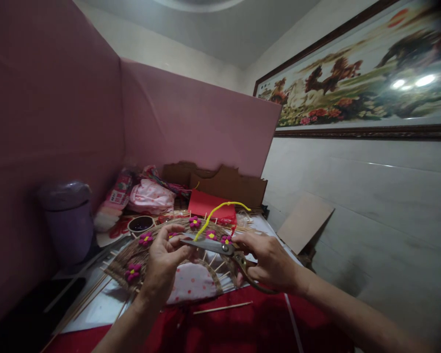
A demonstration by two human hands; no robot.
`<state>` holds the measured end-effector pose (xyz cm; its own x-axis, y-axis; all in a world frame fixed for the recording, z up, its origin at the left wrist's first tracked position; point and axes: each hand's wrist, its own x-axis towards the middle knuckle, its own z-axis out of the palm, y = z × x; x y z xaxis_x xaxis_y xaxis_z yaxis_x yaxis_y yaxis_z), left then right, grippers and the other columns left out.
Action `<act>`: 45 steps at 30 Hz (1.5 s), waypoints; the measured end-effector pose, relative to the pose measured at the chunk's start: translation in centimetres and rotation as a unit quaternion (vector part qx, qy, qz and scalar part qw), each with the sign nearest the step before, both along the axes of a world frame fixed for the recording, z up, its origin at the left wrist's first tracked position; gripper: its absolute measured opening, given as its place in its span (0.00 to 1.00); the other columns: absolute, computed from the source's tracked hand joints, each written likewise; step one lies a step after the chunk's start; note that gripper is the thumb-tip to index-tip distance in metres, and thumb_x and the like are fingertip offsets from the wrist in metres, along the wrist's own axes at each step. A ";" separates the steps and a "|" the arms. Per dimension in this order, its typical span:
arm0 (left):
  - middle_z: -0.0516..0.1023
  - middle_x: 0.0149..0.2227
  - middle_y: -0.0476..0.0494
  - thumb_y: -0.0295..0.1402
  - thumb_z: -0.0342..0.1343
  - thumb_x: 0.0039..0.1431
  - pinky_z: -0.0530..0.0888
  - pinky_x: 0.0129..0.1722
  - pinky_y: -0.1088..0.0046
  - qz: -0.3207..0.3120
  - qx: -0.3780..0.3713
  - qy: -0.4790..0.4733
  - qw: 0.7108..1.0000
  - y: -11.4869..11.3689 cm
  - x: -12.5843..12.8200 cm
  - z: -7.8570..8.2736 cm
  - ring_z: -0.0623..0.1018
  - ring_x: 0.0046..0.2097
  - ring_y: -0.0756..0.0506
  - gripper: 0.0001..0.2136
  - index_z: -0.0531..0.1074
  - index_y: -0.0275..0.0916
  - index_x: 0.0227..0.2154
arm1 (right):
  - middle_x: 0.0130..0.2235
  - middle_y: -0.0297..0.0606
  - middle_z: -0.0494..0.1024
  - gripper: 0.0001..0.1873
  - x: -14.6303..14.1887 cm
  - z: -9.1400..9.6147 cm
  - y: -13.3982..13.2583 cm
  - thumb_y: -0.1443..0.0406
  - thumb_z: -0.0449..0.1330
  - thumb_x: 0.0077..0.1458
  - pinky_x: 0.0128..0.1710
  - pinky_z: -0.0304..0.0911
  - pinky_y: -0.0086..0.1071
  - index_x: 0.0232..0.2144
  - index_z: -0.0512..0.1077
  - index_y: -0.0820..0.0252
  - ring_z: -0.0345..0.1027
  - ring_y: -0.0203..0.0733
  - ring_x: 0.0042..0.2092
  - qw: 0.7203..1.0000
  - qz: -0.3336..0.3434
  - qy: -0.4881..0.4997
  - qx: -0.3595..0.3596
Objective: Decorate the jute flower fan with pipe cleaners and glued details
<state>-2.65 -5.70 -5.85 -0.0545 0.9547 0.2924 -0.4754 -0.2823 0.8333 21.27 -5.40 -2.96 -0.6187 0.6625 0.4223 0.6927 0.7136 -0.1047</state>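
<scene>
My right hand (268, 260) grips a pair of scissors (226, 248) with dark metal blades and a brass-coloured handle, pointing left. My left hand (165, 260) is closed, its fingers bent against the woven fan-shaped piece (119, 264) by the scissor tips; its exact grip is partly hidden. A bright yellow fuzzy strand (216, 211) rises from the blades and curves right. The brown piece has light wooden sticks, several magenta flowers (133, 272) with yellow centres, and a white dotted cloth (193, 282) at its inner curve. A short red strand (233, 229) stands near my right fingertips.
A lavender bin (69, 220) stands left, near a round container (141, 224) of dark contents. Behind are a pink-white cloth bundle (152, 196), red sheet (209, 205) and cardboard (228, 184). One loose stick (222, 308) lies on the red cloth (264, 323). A board (305, 220) leans right.
</scene>
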 end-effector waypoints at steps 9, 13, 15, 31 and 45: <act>0.76 0.23 0.50 0.23 0.63 0.37 0.71 0.19 0.73 -0.008 -0.029 -0.022 0.999 0.2 0.2 0.8 0.75 0.22 0.47 0.21 0.61 0.38 0.36 | 0.28 0.35 0.72 0.14 -0.5 -0.2 0.0 0.67 0.59 0.43 0.28 0.51 0.29 0.36 0.66 0.58 0.61 0.37 0.27 1.000 -0.001 -0.020 -0.002; 0.75 0.22 0.51 0.23 0.63 0.35 0.70 0.18 0.75 0.009 -0.019 -0.016 1.000 1.3 0.0 2.1 0.74 0.20 0.49 0.21 0.62 0.38 0.33 | 0.29 0.36 0.75 0.13 -1.3 0.7 0.7 0.66 0.57 0.46 0.27 0.50 0.29 0.37 0.66 0.59 0.65 0.39 0.28 1.000 -0.008 -0.029 0.006; 0.75 0.21 0.50 0.23 0.63 0.33 0.69 0.18 0.75 0.019 -0.024 -0.015 0.999 2.1 -0.3 3.0 0.74 0.20 0.48 0.21 0.62 0.37 0.32 | 0.30 0.38 0.76 0.13 -1.8 1.3 1.4 0.63 0.57 0.48 0.28 0.50 0.30 0.39 0.66 0.59 0.67 0.40 0.30 0.999 -0.019 -0.044 0.019; 0.74 0.21 0.47 0.18 0.59 0.33 0.71 0.24 0.72 0.038 -0.046 0.001 0.998 7.9 -2.0 5.7 0.75 0.22 0.48 0.16 0.64 0.35 0.28 | 0.26 0.44 0.77 0.31 -4.9 1.2 8.3 0.40 0.49 0.50 0.23 0.44 0.29 0.36 0.66 0.62 0.72 0.46 0.29 0.988 -0.079 -0.108 0.078; 0.75 0.23 0.51 0.20 0.60 0.34 0.70 0.26 0.74 0.010 0.019 0.043 0.999 7.7 -3.2 5.0 0.75 0.24 0.49 0.19 0.64 0.36 0.33 | 0.27 0.34 0.72 0.31 -4.7 1.7 7.5 0.40 0.57 0.42 0.26 0.49 0.27 0.39 0.63 0.57 0.65 0.41 0.28 0.999 -0.022 -0.015 -0.030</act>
<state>-5.84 2.05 -0.86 -0.0455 0.9419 0.3328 -0.3962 -0.3229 0.8595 16.60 2.11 -1.25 -0.5999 0.7132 0.3626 0.7265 0.6754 -0.1264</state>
